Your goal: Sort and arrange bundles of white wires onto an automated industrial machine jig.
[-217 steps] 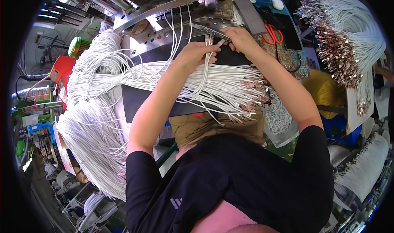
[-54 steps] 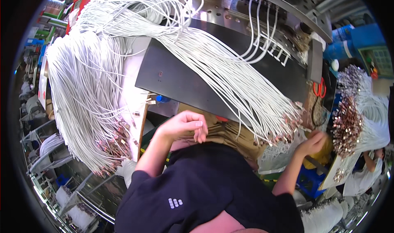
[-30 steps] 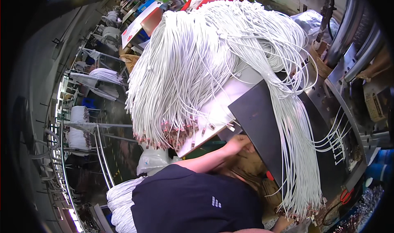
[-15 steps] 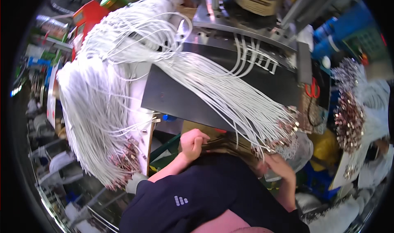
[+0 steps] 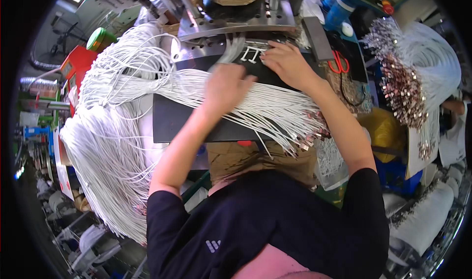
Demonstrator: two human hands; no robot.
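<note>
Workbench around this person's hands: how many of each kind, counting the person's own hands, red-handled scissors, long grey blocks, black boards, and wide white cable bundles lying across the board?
Left hand and right hand: 2
Red-handled scissors: 1
Long grey block: 1
Black board: 1
Wide white cable bundle across the board: 1
Total: 6

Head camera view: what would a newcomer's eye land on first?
First, probably the big mass of white cables spilling down the left side. Next, a slimmer cable bundle lying across a dark board, with the blurred left hand over it. Then the bright red scissors handles, right of the right hand.
</note>
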